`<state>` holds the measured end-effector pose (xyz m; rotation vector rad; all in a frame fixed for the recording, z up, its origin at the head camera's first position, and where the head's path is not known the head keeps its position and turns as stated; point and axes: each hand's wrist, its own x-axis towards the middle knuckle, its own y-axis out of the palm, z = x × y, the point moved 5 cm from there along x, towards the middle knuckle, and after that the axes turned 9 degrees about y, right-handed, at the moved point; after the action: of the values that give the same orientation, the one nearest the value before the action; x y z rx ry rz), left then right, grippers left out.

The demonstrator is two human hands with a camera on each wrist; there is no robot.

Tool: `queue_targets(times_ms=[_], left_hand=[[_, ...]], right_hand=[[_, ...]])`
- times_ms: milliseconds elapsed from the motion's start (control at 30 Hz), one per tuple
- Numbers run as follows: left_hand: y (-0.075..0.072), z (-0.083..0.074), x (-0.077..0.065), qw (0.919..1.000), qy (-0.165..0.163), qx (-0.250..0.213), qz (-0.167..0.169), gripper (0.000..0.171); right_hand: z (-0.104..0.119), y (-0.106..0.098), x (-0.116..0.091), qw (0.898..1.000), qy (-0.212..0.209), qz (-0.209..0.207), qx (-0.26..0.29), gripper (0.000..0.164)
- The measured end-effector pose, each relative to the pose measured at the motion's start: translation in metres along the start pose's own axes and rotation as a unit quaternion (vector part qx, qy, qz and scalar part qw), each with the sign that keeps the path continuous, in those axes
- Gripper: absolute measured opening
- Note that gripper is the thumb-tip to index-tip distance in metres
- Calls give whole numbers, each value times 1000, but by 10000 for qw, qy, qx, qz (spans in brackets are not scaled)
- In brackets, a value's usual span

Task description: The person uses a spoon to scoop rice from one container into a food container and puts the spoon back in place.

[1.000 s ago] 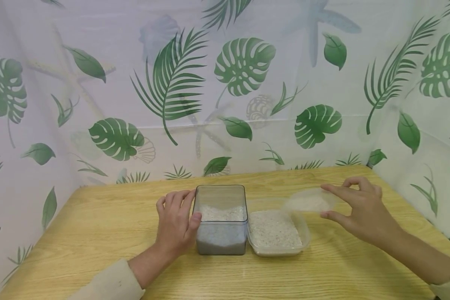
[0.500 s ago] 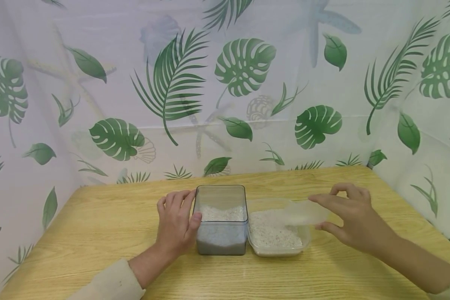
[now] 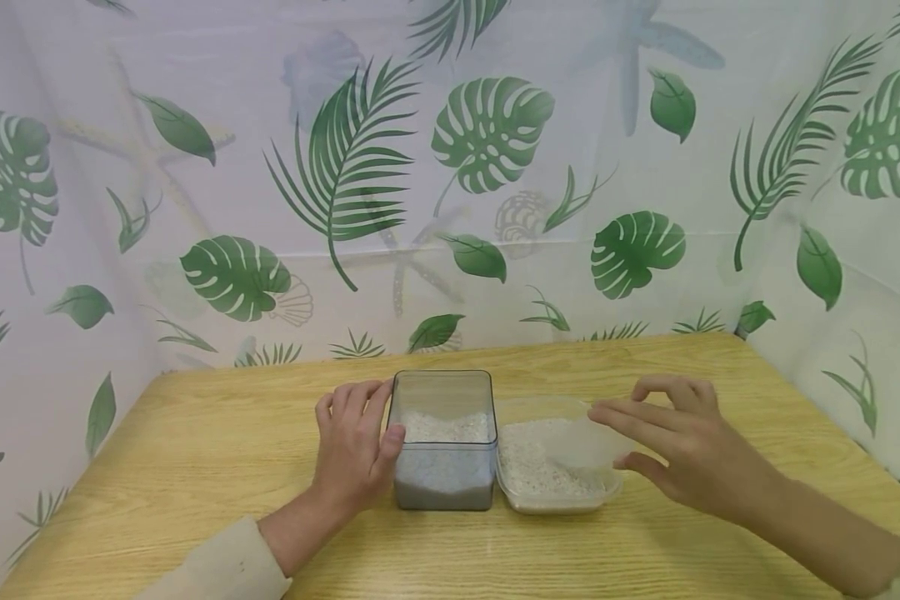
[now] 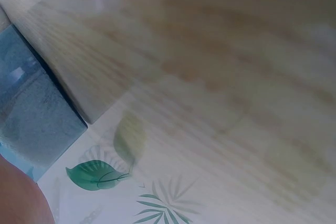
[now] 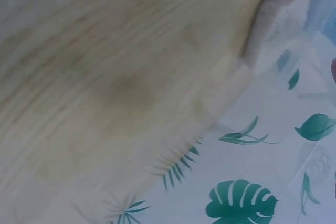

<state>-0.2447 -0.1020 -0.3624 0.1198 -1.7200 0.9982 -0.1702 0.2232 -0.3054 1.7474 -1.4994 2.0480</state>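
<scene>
My left hand (image 3: 354,437) holds the left side of a square, grey-tinted clear container (image 3: 444,483), thumb at its front and fingers along its far left edge. Pale rice-like grains fill it partway. Touching its right side stands a low clear plastic tub (image 3: 562,503) of the same grains (image 3: 528,458). Over that tub my right hand (image 3: 690,450) pinches a small translucent plastic cup (image 3: 588,446) between thumb and fingers. The cup tilts left, its mouth down at the grains. In the left wrist view, the tinted container (image 4: 37,114) shows at the left edge.
Both containers stand on a wood-grain table (image 3: 232,450). Behind and beside it hangs a white curtain (image 3: 540,292) with green leaf prints. The right wrist view catches the clear tub (image 5: 275,30) at its upper right.
My right hand has moved left and down, bringing the cup from above the tub's right rim down to the grains. The left hand and both containers stay put.
</scene>
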Motion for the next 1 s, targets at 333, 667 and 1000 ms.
queue_targets(times_ms=[333, 667, 1000], left_hand=[[-1, 3, 2, 10000, -7, -32, -49, 80], [6, -3, 3, 10000, -22, -58, 42, 82], [-2, 3, 3, 10000, 36, 12, -29, 75]], right_hand=[[21, -2, 76, 9966, -179, -799, -83, 41], [48, 63, 124, 9815, -689, 1505, -959, 65], [70, 117, 138, 9316, -939, 3170, -1513, 56]])
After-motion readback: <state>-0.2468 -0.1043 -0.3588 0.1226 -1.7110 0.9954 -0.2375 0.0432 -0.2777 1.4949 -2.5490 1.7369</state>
